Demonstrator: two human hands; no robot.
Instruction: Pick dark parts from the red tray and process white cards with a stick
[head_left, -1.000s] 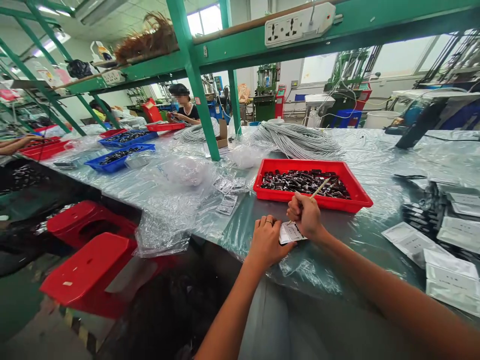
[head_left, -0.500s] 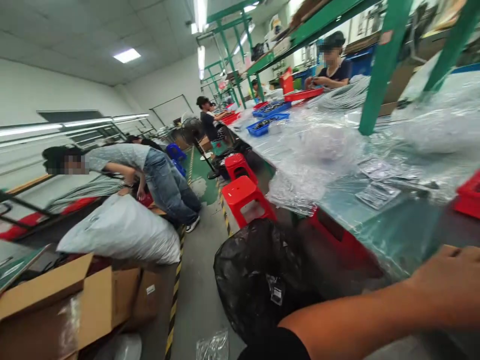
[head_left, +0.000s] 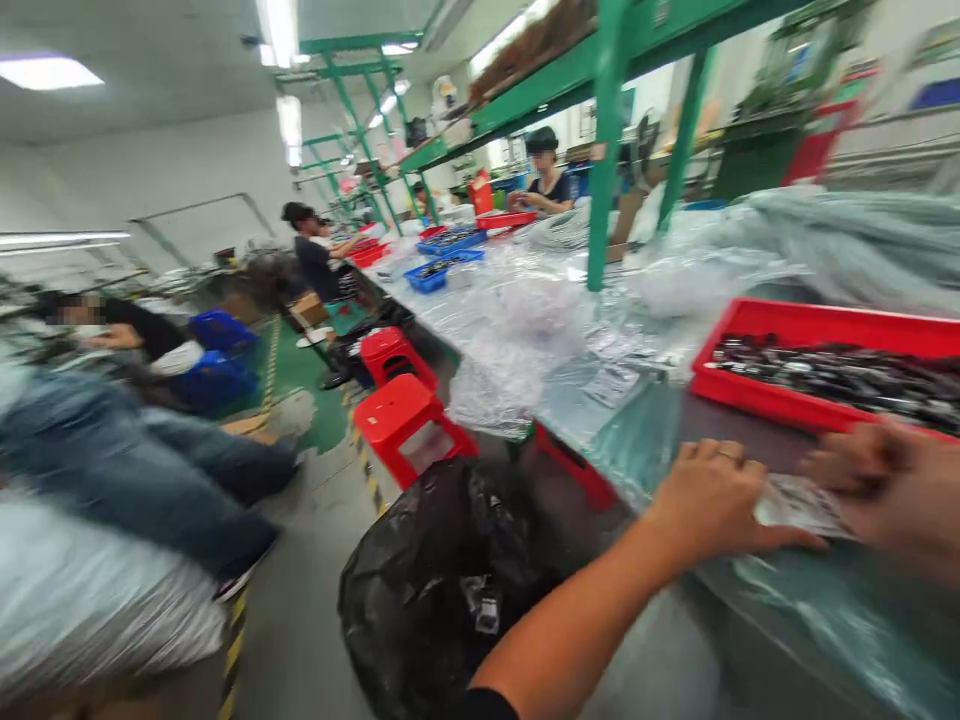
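My left hand (head_left: 709,500) is at the table's near edge, palm down, thumb stretched out to the right and apart from the fingers. It touches the edge of a clear plastic packet (head_left: 799,505) that lies between my two hands. My right hand (head_left: 877,485), smeared by motion, is closed with its fingers curled in, over the packet's right side; what it grips is hidden. Just behind the hands stands a red tray (head_left: 780,402) filled with many small dark, shiny parts (head_left: 832,370).
A black plastic bag (head_left: 420,590) stands open below the table at left, near red stools (head_left: 397,405). Clear plastic bags (head_left: 517,340) and blue trays (head_left: 427,280) cover the table beyond. A green post (head_left: 602,180) rises from it. A co-worker (head_left: 112,440) bends at far left.
My view has swung right, bringing the red tray and my right hand into sight. My left hand, partly cut off at the right edge before, now shows fully beside the packet.
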